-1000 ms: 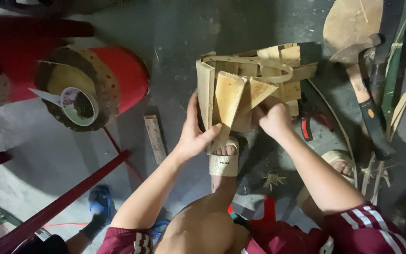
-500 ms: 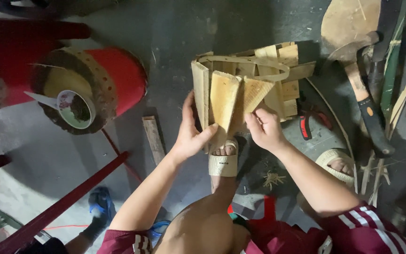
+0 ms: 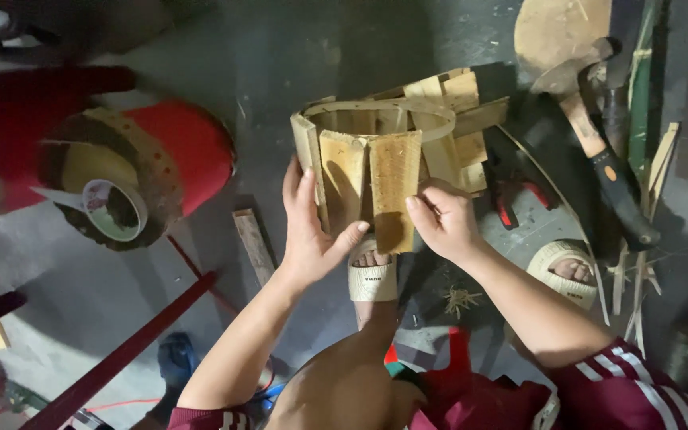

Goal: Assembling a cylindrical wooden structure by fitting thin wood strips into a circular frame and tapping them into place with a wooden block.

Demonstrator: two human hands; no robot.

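Note:
A ring of pale wooden slats, bound near its top by a thin bamboo hoop, stands over my sandalled foot. My left hand cups the ring's left side, fingers up along the outer slats and thumb under one. My right hand pinches the lower right edge of a wide slat. More slats lean at the ring's far right side.
A red drum with a woven rim and a roll of tape lie at left. A loose wood strip rests on the concrete floor. A hatchet, red-handled pliers, bamboo strips and my other foot are at right.
My right hand has shifted from the fanned slats at upper right down to one wide slat, which now stands upright in line with its neighbours. My left hand stays on the ring.

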